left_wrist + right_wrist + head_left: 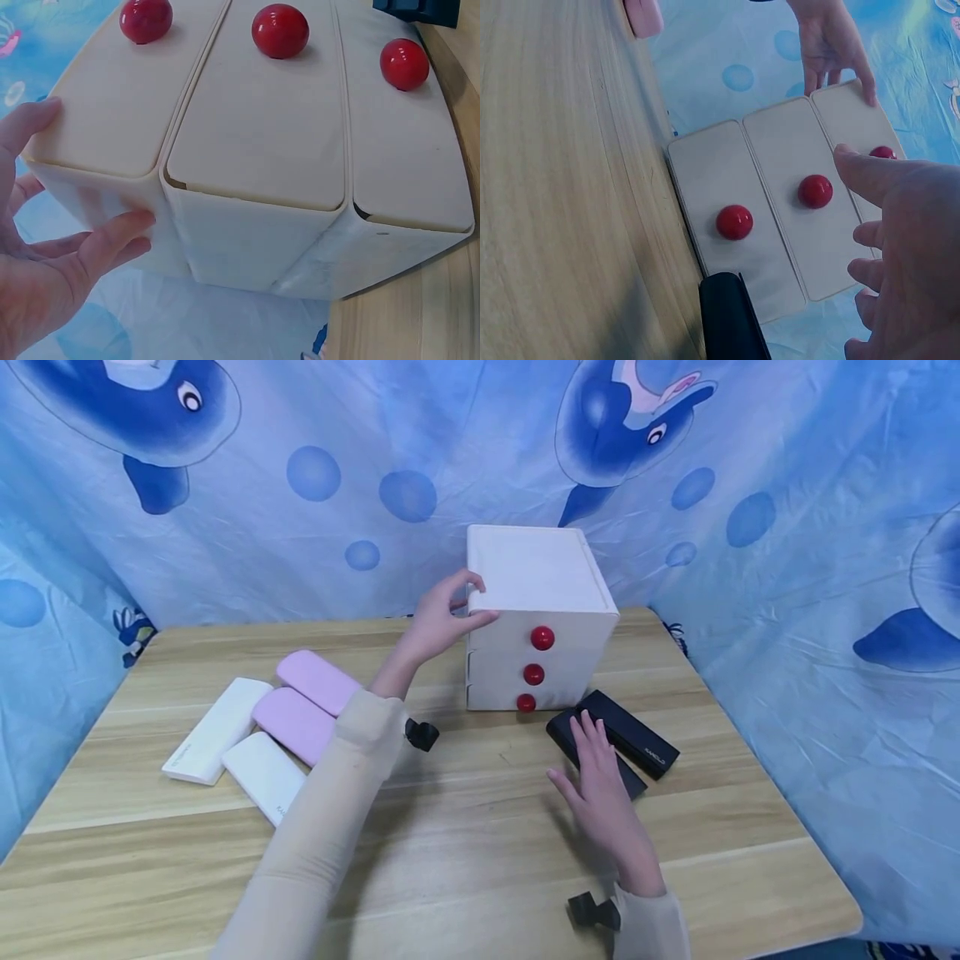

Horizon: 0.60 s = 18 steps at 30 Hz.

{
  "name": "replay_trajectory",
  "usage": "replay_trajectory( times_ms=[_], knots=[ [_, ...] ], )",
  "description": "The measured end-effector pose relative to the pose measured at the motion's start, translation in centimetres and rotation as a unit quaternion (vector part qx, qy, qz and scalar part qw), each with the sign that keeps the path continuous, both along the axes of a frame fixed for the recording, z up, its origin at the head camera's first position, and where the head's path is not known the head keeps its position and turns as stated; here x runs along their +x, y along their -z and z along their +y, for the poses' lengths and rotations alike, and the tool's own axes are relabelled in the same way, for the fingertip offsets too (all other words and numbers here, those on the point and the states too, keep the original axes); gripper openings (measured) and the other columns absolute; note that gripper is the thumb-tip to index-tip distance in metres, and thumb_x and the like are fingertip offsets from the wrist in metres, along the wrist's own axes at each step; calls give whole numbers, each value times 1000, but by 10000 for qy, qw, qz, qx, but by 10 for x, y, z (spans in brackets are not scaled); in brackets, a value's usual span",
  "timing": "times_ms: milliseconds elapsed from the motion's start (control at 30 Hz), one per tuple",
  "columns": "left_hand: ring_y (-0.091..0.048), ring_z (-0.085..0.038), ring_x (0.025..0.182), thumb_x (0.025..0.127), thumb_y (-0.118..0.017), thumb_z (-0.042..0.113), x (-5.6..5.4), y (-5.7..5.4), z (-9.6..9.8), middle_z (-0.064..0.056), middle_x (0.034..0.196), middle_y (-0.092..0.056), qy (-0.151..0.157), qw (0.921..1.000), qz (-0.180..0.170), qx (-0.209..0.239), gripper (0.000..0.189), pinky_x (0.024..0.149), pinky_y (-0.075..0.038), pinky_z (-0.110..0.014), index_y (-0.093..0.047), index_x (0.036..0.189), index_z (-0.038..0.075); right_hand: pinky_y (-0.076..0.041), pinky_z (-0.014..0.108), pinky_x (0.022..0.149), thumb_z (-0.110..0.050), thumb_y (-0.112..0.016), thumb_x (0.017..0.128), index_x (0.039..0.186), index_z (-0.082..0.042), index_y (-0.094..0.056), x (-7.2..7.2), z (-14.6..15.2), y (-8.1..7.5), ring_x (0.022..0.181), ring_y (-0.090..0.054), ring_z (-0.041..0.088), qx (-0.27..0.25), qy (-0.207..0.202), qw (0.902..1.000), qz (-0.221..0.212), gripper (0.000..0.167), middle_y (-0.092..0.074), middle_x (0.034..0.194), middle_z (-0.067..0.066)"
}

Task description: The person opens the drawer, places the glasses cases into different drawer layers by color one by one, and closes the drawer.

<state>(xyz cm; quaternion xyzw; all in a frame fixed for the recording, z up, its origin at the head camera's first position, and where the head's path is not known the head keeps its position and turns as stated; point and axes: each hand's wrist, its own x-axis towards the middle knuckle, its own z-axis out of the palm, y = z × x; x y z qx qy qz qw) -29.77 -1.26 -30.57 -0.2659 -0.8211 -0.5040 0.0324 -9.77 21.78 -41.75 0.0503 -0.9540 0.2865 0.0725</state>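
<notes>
Nearest, low right: right hand (602, 787) palm down, fingers straight and spread, nothing in them. It is over the left black power bank (564, 733); touching or just above, cannot tell. Right black power bank (636, 737) lies alongside. Both on the counter (465, 868), far ends just before the box's front.

Low left: left sleeve (315, 852) passes close by two white power banks (219, 732) and two lilac power banks (296, 724), grouped together.

Farther: left hand (438, 622) at the white box (536, 593), fingers bent about its upper left corner in a light grip. Box upright, three drawers, one red knob (542, 637) on each; all look closed.

Behind: blue sheet (322, 560) printed with sea animals.

Risks, my judgement: a low drawer, if pulled, could strike the black pair, so near the front. The box could slide or tip under a pull if the corner grip slackens. A dropped left forearm could scatter the pale group.
</notes>
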Motion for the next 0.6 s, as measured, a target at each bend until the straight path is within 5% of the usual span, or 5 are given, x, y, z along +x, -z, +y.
replay_trajectory(
  times_ms=[233,600],
  knots=[
    [-54,-31,127,87,-72,30,14,-1,-16,-6,128,-52,-192,9998,-40,-42,35,101,-50,-45,-51,110,15,-11,66,117,-38,-56,97,156,-11,-15,1,0,0,151,0,37,-16,1,10000,-37,77,-5,165,10],
    [-50,-34,131,88,-72,31,38,-4,-48,-8,135,-51,-349,9991,-12,-224,37,106,-45,-49,-51,112,14,-13,62,119,-38,-59,96,156,-14,-15,-4,-1,-6,152,-2,31,-288,-103,9994,151,79,-9,165,6]
  ],
)
